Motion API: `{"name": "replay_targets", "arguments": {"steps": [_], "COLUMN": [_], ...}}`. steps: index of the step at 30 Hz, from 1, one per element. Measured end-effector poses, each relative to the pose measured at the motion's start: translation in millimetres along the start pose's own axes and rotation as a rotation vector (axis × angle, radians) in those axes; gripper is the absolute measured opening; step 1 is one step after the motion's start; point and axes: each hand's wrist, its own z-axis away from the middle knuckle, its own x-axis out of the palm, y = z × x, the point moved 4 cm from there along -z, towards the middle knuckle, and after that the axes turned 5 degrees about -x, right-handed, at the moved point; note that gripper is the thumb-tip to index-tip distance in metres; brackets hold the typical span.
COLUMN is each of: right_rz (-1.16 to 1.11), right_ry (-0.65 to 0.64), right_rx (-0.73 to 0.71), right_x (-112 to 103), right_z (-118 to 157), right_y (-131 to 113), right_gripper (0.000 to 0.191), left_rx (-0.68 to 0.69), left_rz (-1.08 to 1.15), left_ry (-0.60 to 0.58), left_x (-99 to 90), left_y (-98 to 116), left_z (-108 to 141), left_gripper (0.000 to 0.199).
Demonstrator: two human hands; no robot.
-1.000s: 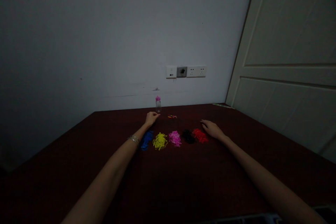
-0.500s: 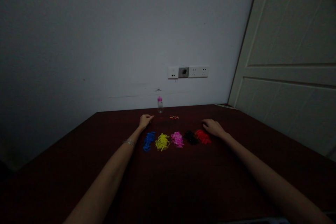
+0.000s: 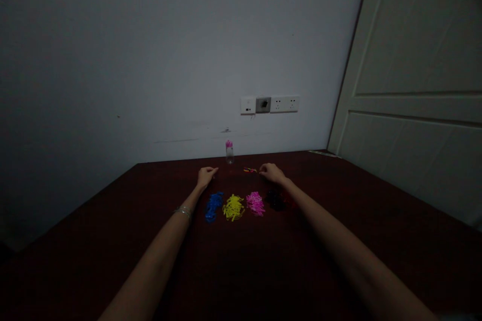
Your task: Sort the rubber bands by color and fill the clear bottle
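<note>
Dark table (image 3: 233, 261), two hands (image 3: 206, 176), five coloured piles (image 3: 233, 207), one bottle (image 3: 229, 153)

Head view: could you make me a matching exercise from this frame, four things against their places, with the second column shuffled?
1. Clear bottle
2. Blue pile
3. Right hand
4. Bracelet

A. Just right of the small multicoloured bunch
B. Around the wrist of the left hand
C. Upright near the wall
D. Just left of the yellow pile

Pairs: 1-C, 2-D, 3-A, 4-B
</note>
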Motion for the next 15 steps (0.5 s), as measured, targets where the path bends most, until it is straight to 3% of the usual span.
{"name": "replay_targets", "arguments": {"steps": [10,15], "right_rz": [0.027,0.080], "right_ry": [-0.036,-0.008], "right_rx": [0.190,0.214], "right_x": [16,19], "right_z": [-19,-20], "right_y": [-5,-4], "right_gripper": [0.028,0.026], "left_rx": [0.012,0.037], "left_rz": [-0.003,-0.010], "left_ry": [-0.007,-0.002], "left_x": [0.0,1.0], "left_y": [3,2], "left_z": [4,2], "left_gripper": [0.037,0.040]}}
